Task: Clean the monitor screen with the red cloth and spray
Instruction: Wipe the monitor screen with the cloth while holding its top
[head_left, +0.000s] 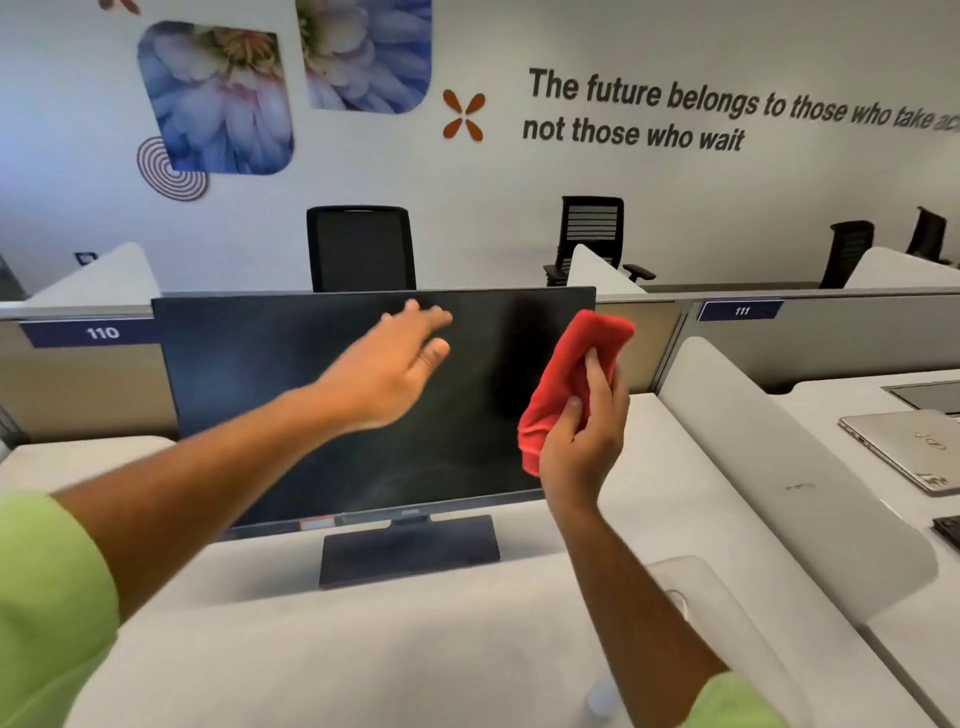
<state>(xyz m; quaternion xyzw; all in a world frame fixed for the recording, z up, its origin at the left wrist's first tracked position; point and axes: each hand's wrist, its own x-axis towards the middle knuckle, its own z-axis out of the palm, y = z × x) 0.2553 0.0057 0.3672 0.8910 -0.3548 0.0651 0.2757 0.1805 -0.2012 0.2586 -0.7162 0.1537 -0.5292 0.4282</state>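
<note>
Wide black flat-panel monitor (332, 395) upright on pale grey desk (415, 649), right hand (584, 431) fingers (597, 371) clenched around bunched red cloth (566, 379) before the screen's right edge, left hand (387, 371) spread, empty, blurred, perhaps touching the glass

Wall lettering (727, 111): "The future belongs to those who take ac…" (cut off at the frame edge) above "not those who wait", up and right of the monitor (311, 374).
Left partition tag (92, 332): "110", just left of the monitor.
Right partition tag (741, 310): "111", right of the monitor.
Monitor bezel logo: too small to read.
Laptop (906, 447) lid marks: unreadable.
</note>
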